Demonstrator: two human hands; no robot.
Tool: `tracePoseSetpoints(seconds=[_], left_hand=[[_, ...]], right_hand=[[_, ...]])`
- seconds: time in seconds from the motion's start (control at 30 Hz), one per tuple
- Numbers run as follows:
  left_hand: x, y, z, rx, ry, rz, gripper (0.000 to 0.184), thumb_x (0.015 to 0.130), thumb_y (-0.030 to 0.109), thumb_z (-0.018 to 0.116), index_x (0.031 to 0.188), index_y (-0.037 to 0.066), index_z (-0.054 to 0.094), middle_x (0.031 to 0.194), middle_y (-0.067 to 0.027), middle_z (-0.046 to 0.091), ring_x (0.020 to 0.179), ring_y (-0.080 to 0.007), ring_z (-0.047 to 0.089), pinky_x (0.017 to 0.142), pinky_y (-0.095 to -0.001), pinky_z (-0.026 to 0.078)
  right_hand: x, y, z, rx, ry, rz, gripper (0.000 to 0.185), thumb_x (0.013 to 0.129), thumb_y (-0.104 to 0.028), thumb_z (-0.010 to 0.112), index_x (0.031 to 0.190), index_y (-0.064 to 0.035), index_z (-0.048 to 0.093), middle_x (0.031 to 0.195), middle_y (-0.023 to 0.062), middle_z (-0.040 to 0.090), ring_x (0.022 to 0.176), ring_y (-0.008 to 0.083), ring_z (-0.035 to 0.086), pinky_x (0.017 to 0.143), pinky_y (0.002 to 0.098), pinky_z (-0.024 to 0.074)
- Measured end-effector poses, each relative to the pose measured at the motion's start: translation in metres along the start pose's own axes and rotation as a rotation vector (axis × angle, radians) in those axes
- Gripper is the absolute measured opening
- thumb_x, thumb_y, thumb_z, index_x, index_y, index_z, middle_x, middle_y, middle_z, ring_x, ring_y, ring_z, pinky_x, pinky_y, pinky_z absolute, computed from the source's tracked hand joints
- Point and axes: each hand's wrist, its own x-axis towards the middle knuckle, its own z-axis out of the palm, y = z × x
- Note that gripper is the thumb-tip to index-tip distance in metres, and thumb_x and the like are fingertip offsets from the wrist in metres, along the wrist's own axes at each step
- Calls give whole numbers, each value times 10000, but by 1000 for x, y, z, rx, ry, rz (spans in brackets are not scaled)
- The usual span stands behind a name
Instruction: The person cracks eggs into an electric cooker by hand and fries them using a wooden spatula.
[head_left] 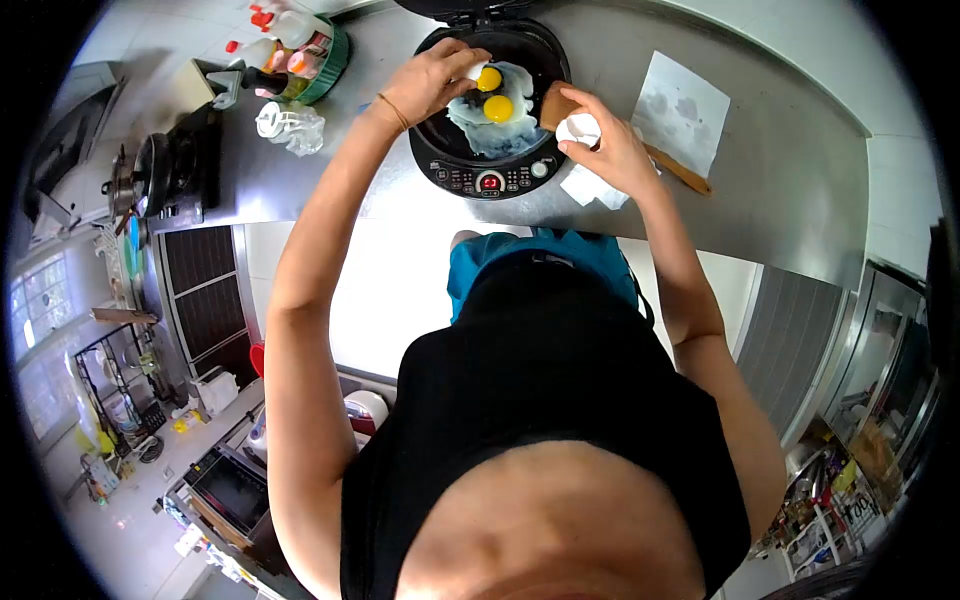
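Two raw eggs with whole yellow yolks (499,109) lie in the black pan of an electric griddle (470,180), their whites spreading and partly turned opaque. Over the pan's upper left, my left hand (432,82) pinches a white eggshell piece (478,71) close above the farther yolk. At the pan's right rim, my right hand (612,152) has its fingers around another white eggshell (579,130), its hollow side showing. A wooden spatula (686,174) passes beneath that hand, its wide blade (556,106) at the pan's edge.
A stained paper sheet (682,110) lies on the steel counter (790,190) at right. Crumpled white tissue (596,187) sits by the griddle's front right. To the left stand a green basket of bottles (333,70), a clear plastic bag (297,130) and a stove (190,165).
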Motion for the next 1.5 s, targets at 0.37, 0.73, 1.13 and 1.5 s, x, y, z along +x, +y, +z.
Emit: tracePoseSetpoints(seconds=[0.37, 0.73, 1.13, 1.5], left_hand=[[5, -27, 14, -195, -65, -84, 392, 799, 101, 637, 1175, 146, 535, 1119, -80, 566, 887, -235, 616, 737, -337, 521], [-3, -17, 5, -925, -236, -278, 458, 818, 48, 637, 1244, 77, 470, 1075, -11, 535, 968, -114, 544, 860, -263, 475], [1, -24, -5, -393, -192, -34, 473, 756, 52, 656, 1211, 90, 532, 1161, -109, 525, 967, -260, 586, 824, -323, 512], [5, -18, -12, -114, -211, -9, 478, 721, 42, 652, 1178, 137, 551, 1171, -95, 519, 923, -309, 602, 790, -372, 506]], right_hand=[[20, 22, 11, 34, -76, 34, 627, 754, -167, 672, 1318, -149, 398, 1090, 135, 582, 899, 257, 610, 741, 341, 496], [80, 3, 47, -107, -368, -102, 709, 728, -257, 662, 1355, -170, 344, 940, 187, 634, 790, 277, 644, 705, 368, 510], [92, -4, 40, -354, -443, -101, 643, 654, -259, 641, 1261, -161, 454, 962, 173, 641, 879, 300, 634, 801, 401, 496], [77, 0, 23, -292, -324, -73, 662, 711, -222, 644, 1316, -172, 380, 863, 186, 640, 749, 289, 638, 731, 365, 511]])
